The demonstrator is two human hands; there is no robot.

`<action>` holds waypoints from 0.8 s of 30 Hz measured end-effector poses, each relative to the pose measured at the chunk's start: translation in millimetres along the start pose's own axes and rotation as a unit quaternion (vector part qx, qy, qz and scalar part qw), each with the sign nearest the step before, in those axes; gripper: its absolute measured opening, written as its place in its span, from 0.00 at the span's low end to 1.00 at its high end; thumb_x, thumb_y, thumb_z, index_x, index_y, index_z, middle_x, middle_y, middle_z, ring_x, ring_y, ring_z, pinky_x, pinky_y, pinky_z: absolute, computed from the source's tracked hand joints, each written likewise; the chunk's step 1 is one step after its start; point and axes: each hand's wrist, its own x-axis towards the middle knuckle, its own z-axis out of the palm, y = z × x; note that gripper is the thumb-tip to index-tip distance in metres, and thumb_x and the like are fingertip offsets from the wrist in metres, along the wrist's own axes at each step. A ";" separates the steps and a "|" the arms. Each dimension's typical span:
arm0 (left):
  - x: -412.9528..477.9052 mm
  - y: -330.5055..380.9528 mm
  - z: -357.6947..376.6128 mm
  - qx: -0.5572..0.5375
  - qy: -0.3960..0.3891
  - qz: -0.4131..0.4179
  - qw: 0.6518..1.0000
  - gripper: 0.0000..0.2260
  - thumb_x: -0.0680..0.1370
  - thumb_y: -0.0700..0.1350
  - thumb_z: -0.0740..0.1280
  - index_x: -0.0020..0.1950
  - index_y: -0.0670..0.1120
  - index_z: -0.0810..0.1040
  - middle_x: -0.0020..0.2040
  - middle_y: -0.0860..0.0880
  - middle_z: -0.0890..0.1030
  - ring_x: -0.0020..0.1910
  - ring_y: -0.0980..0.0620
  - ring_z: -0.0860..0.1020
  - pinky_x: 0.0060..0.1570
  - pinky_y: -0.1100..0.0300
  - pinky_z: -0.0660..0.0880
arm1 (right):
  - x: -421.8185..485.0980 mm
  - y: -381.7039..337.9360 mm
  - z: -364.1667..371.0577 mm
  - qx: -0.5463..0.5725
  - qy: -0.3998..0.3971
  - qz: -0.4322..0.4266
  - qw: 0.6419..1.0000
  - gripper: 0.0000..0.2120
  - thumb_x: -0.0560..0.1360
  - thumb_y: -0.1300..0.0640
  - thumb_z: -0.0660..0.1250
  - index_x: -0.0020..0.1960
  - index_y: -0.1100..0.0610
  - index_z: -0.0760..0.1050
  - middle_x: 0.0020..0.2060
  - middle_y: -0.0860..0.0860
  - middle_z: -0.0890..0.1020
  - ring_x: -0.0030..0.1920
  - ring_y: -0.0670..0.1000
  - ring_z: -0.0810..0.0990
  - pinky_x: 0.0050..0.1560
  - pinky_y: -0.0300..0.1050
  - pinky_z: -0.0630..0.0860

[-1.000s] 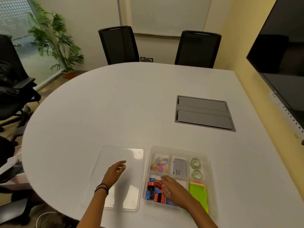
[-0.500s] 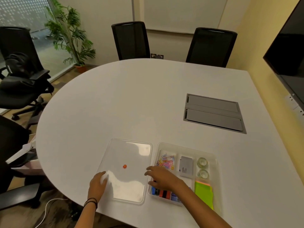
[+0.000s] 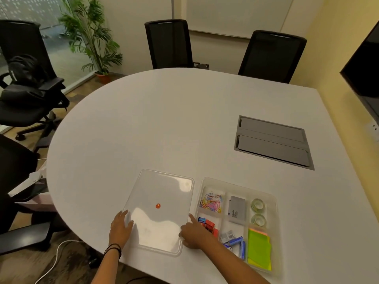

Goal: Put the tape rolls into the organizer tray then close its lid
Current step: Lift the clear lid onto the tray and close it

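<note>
- Head view: the two clear tape rolls sit one behind the other in the far right compartment of the organizer tray. Judging from that, the loading step is done and only the closing is left.
- The clear lid lies flat on the white table, just beside the tray's left wall. It is near enough to be lifted across without a long carry.
- The left hand rests on the lid's left edge with its fingers straight and relaxed, gripping nothing. It probably sits there to steady that side or to get under the rim.
- The right hand is at the lid's right edge, in the gap between lid and tray. Its index finger stretches along the rim and the other fingers curl under. I cannot tell whether they pinch the lid or only touch it.
- With one hand on each long side, the person seems to be setting up a level two-handed lift.
- A small orange dot shows through the middle of the lid; I cannot tell what it is.
- The tray's other compartments hold coloured paper clips, a grey box and green sticky notes. All look low enough that the lid should seat flat.
</note>
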 end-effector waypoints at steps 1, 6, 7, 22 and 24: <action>2.3 -1.0 -0.5 -0.002 -0.001 -0.005 1.000 0.22 0.78 0.39 0.64 0.71 0.39 0.64 0.73 0.37 0.63 0.72 0.38 0.61 0.72 0.43 0.57 | 0.2 1.2 2.5 -0.012 0.007 -0.003 1.000 0.16 0.80 0.58 0.56 0.61 0.65 0.74 0.59 0.62 0.78 0.63 0.61 0.74 0.77 0.61 0.40; 11.8 3.0 -6.9 0.006 -0.006 -0.036 0.999 0.23 0.77 0.38 0.65 0.71 0.37 0.63 0.71 0.35 0.64 0.68 0.35 0.65 0.70 0.43 0.60 | -0.1 0.1 4.8 -0.071 0.006 -0.016 0.997 0.16 0.81 0.57 0.54 0.60 0.64 0.75 0.59 0.63 0.77 0.62 0.62 0.74 0.76 0.64 0.40; 14.3 3.6 -7.7 0.015 -0.011 -0.039 0.999 0.24 0.77 0.38 0.66 0.71 0.37 0.63 0.71 0.35 0.64 0.68 0.35 0.65 0.70 0.43 0.60 | 0.2 0.0 4.4 -0.077 0.005 -0.018 0.997 0.16 0.81 0.57 0.54 0.61 0.64 0.75 0.61 0.63 0.77 0.63 0.62 0.74 0.76 0.64 0.40; 31.8 4.8 -27.3 -0.140 -0.043 -0.151 0.978 0.15 0.76 0.36 0.67 0.31 0.45 0.69 0.32 0.48 0.66 0.34 0.50 0.65 0.37 0.56 0.64 | 15.7 -6.9 14.1 -0.106 -0.042 -0.008 0.993 0.13 0.78 0.65 0.59 0.61 0.68 0.73 0.67 0.67 0.71 0.67 0.62 0.70 0.78 0.57 0.45; 26.4 9.6 -30.5 -0.192 -0.014 -0.155 0.969 0.11 0.75 0.34 0.68 0.34 0.43 0.72 0.35 0.47 0.70 0.38 0.48 0.68 0.40 0.55 0.68 | 16.3 -8.1 15.4 -0.092 -0.038 -0.007 0.995 0.14 0.78 0.64 0.59 0.62 0.69 0.72 0.69 0.68 0.67 0.70 0.62 0.67 0.77 0.57 0.45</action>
